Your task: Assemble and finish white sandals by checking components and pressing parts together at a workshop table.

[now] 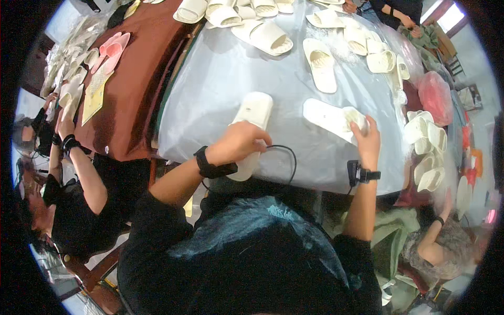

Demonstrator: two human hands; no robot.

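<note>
My left hand (241, 140) lies across the middle of a white slipper (255, 107) near the table's front edge, its fingers curled round it. The slipper points away from me, and my hand hides its middle part. To the right, my right hand (367, 137) grips a second white slipper (332, 116) at its strap end. The thumb is at the strap and the other fingers reach over the side. This slipper lies slantwise, its flat end toward the far left. I wear a black band with a small device on each wrist.
More cream slippers (262, 38) cover the far side of the plastic-covered table (210, 105), one (320, 65) nearer the middle. A black cable (295, 163) loops beside my left hand. Co-workers sit left and right; pink slippers (111, 51) lie on the brown table (139, 79).
</note>
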